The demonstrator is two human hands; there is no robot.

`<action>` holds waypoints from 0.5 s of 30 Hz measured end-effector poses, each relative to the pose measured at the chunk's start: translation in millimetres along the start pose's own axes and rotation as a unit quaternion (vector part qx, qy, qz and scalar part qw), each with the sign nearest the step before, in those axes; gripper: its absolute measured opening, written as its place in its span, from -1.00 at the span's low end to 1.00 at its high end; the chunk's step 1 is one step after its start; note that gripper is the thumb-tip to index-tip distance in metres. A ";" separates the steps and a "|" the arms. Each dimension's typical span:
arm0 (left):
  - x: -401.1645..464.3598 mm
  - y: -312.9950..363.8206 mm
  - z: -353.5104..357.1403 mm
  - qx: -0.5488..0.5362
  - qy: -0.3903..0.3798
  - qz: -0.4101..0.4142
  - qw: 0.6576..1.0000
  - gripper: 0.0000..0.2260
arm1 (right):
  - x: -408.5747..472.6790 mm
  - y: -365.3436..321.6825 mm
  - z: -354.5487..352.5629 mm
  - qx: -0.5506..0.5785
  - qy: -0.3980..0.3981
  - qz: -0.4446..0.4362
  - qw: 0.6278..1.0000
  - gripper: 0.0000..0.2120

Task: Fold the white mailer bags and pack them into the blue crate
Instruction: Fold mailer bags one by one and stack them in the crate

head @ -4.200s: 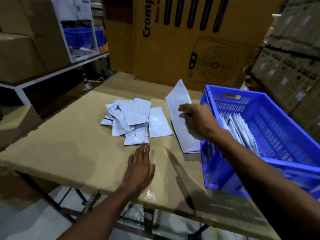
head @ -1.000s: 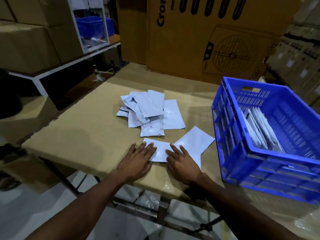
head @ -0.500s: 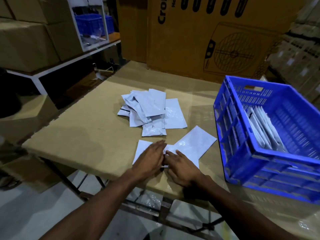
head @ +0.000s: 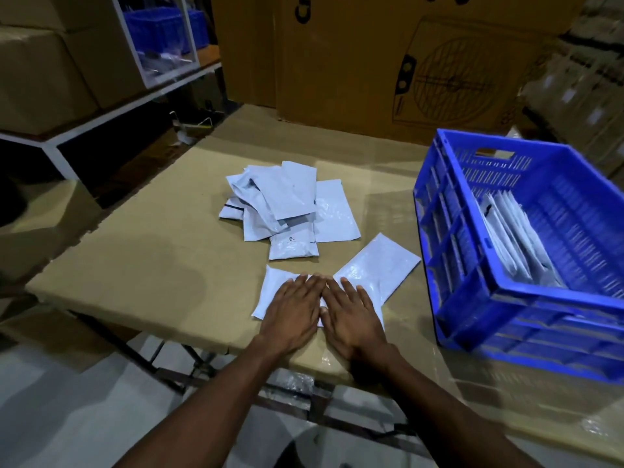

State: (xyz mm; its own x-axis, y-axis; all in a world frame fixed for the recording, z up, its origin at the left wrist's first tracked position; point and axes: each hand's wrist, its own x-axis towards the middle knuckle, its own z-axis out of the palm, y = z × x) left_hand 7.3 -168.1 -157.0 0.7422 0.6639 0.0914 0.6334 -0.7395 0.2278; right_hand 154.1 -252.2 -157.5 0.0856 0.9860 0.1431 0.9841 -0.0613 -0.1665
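While both flat palms, left hand (head: pixel 293 307) and right hand (head: pixel 353 310), press the mailer bag (head: pixel 374 268), fingers straight, its long axis runs toward the crate (head: pixel 506 292), right hand nearer.

I saw white mailer bags (head: pixel 287 204) on a tan tabletop (head: pixel 141 265). The crate (head: pixel 506 298) was bright blue, with thin slits in rows along its walls. The big box (head: pixel 388 62) behind was brown, with black lines drawn like a round fan. The shelf frame (head: pixel 60 143) was white.
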 end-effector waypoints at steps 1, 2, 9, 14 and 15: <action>-0.5 -2.3 0.3 0.012 -0.005 -0.002 1.000 -0.48 | 0.0 -0.3 -1.2 -0.004 -0.006 0.006 1.000 -0.44; -1.0 -4.7 2.0 0.025 -0.003 -0.005 1.000 -0.50 | -0.3 -0.2 -2.8 -0.008 -0.015 0.013 1.000 -0.42; -5.8 -9.9 -2.8 0.074 -0.029 -0.033 0.996 -0.45 | -7.6 8.8 -2.5 -0.010 -0.029 0.055 0.998 -0.34; -13.5 -17.1 -19.9 0.083 -0.056 -0.076 0.992 -0.26 | -15.2 22.7 -5.6 -0.020 -0.030 0.071 0.997 -0.35; -15.8 -21.4 -22.0 0.082 -0.053 -0.085 0.992 -0.26 | -16.8 25.3 -6.5 -0.019 -0.036 0.071 0.997 -0.32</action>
State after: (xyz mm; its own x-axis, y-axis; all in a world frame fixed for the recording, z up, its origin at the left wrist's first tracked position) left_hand -22.8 -160.3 -142.0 0.6345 0.7719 -0.0400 0.7724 -0.6313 0.0704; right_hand 178.5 -271.3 -157.8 0.2149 0.9754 0.0498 0.9681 -0.2060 -0.1428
